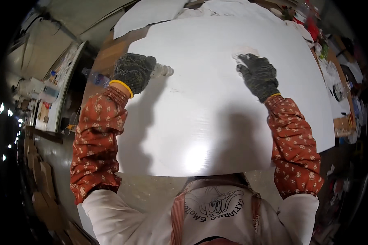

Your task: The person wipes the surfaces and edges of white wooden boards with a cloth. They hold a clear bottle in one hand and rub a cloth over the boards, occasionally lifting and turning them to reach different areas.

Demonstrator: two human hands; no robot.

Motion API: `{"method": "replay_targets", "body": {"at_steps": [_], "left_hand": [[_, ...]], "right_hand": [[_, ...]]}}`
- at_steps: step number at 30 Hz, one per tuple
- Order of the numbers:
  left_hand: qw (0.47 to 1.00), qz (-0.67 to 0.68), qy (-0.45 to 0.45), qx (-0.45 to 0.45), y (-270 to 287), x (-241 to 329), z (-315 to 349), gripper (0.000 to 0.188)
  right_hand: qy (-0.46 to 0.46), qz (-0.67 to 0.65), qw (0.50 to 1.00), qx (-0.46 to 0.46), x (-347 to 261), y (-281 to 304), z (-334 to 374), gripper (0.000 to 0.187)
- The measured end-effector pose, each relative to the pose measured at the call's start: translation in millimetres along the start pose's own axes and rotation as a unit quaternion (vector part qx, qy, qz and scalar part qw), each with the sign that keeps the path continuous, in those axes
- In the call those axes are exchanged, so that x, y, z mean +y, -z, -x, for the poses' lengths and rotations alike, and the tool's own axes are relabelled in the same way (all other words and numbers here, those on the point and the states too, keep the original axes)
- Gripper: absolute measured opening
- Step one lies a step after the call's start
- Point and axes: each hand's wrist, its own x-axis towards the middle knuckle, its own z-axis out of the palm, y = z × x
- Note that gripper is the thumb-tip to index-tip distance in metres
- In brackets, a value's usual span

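A large white sheet (pixel 192 110) with a smooth, shiny surface lies over the table in front of me. My left hand (pixel 134 71), in a dark grey knitted glove, is closed around a clear plastic bottle (pixel 163 70) tilted on its side over the sheet's left part. The narrow end points right, and what looks like its labelled body shows left of the glove. Faint marks lie on the sheet near the bottle's tip. At the far right, my right hand (pixel 258 77), gloved alike, presses a pale, crumpled cloth (pixel 245 52) on the sheet; its fingers are partly bent over it.
Brown wooden tabletop (pixel 110 57) shows beyond the sheet's left edge. Another white sheet (pixel 147 16) lies at the back. Mixed items, some red (pixel 310 26), crowd the right edge. A cluttered side table (pixel 61 85) stands at left, with flattened cardboard (pixel 45 179) on the floor.
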Motion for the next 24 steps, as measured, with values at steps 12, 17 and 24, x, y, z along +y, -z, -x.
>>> {"method": "replay_targets", "body": {"at_steps": [12, 17, 24], "left_hand": [[0.985, -0.122, -0.11, 0.045, -8, -19, 32, 0.039], [0.981, -0.136, -0.109, 0.089, -1, -12, 24, 0.038], [0.968, -0.108, -0.157, 0.164, -2, 6, 4, 0.033]], "right_hand": [[-0.059, 0.016, 0.998, 0.029, 29, 7, 30, 0.035], [-0.036, -0.001, 0.998, 0.056, 21, 8, 27, 0.034], [-0.008, -0.061, 0.998, 0.02, 17, 24, 29, 0.032]]}}
